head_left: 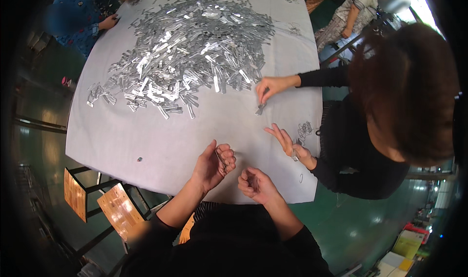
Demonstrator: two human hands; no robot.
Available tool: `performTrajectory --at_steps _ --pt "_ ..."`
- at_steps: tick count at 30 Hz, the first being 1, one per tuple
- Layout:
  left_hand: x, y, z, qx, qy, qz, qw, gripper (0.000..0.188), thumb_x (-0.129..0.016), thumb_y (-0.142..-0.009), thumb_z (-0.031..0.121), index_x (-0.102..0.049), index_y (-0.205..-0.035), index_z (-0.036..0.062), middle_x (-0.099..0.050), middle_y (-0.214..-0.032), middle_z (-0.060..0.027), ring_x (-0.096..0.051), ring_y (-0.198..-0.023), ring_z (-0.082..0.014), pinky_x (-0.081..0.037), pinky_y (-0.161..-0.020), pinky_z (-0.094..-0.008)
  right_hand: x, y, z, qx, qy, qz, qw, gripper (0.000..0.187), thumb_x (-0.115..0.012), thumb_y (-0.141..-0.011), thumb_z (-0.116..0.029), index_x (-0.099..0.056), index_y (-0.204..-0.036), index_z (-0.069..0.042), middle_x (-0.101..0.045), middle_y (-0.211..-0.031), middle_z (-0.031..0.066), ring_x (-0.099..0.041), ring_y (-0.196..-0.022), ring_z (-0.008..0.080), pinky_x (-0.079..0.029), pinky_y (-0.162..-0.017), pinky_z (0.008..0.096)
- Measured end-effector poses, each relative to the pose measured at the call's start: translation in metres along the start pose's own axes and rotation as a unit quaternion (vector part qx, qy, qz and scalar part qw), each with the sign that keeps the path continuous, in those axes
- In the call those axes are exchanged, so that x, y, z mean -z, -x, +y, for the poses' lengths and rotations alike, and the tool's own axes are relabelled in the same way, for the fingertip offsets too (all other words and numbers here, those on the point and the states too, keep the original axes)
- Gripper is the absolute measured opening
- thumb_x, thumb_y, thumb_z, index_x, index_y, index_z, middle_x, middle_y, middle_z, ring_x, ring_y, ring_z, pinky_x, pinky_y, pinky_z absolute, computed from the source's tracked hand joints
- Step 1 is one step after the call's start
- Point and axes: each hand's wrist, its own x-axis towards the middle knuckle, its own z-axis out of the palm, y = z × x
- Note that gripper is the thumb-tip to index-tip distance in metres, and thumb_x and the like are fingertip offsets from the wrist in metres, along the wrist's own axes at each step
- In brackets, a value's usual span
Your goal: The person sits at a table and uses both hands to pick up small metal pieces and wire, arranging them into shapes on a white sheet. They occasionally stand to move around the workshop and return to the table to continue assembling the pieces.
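Close to the near edge of the white-covered table [161, 135], my left hand [210, 167] is closed, palm turned up. Thin bent metal wires show along its curled fingers. Just to its right, my right hand [261, 185] has its fingers curled inward; a greyish bit shows in the palm, too small to make out. The two hands are apart. Beyond them lies a large heap of flat silvery metal strips [195, 48], some of them loose along its near edge.
At the right, a co-worker's hand [274, 87] pinches some metal strips; their other hand [292, 148] is beside a small wire pile [304, 129]. One wire hook [301, 178] lies nearer. Wooden stools [119, 209] stand front left. Another person [80, 21] is far left.
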Motion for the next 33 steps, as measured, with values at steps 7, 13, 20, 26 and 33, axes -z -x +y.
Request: performTrajectory --at_steps 7,13,20,26,33 --pt "-0.04 0.017 0.028 -0.089 -0.036 0.13 0.987 0.035 -0.035 -0.093 0.035 -0.055 -0.087 0.007 -0.057 -0.072 -0.003 -0.056 -0.064 -0.0165 -0.05 -0.061 -0.0287 -0.078 0.005 -0.016 0.004 0.034 0.139 0.99 0.036 -0.042 -0.089 -0.034 -0.048 -0.068 -0.005 -0.047 -0.061 0.0094 -0.042 -0.048 0.0174 -0.029 -0.038 0.0235" --pt "-0.071 0.027 -0.001 -0.045 -0.101 -0.002 0.994 0.046 -0.03 -0.094 0.041 -0.041 -0.062 0.01 -0.034 -0.048 0.0016 -0.027 -0.038 -0.0094 -0.025 -0.037 -0.0209 -0.053 0.052 -0.023 -0.034 0.009 -0.158 0.987 0.041 -0.035 -0.093 -0.034 -0.038 -0.061 -0.009 -0.034 -0.05 0.0006 -0.032 -0.044 0.0109 -0.024 -0.04 0.0221" --pt "-0.141 0.013 -0.155 0.162 -0.232 -0.024 0.959 0.055 -0.03 -0.093 0.046 -0.029 -0.051 0.0111 -0.023 -0.043 0.0025 -0.017 -0.036 -0.0077 -0.013 -0.036 -0.0223 0.004 0.215 -0.036 0.115 0.215 -0.157 0.957 0.043 -0.033 -0.094 -0.026 -0.029 -0.055 -0.011 -0.025 -0.048 -0.004 -0.022 -0.043 0.0071 -0.018 -0.04 0.0219" --pt "-0.134 -0.025 -0.341 0.335 -0.222 -0.015 0.915 0.046 -0.031 -0.094 0.04 -0.036 -0.057 0.0126 -0.026 -0.045 0.0035 -0.022 -0.036 -0.0072 -0.019 -0.036 -0.0212 0.152 0.364 -0.019 0.29 -0.053 -0.059 0.954 0.042 -0.037 -0.092 -0.029 -0.032 -0.053 -0.013 -0.028 -0.047 -0.0047 -0.025 -0.04 0.0053 -0.018 -0.035 0.0191" --pt "-0.111 -0.087 -0.536 0.475 -0.15 0.015 0.867 0.035 -0.035 -0.094 0.035 -0.054 -0.086 0.0065 -0.05 -0.068 -0.0021 -0.051 -0.067 -0.015 -0.044 -0.059 -0.0245 0.278 0.501 0.023 0.497 -0.29 0.005 0.818 0.034 -0.04 -0.09 -0.026 -0.036 -0.059 -0.012 -0.035 -0.052 -0.0015 -0.027 -0.04 0.0069 -0.022 -0.032 0.0184"
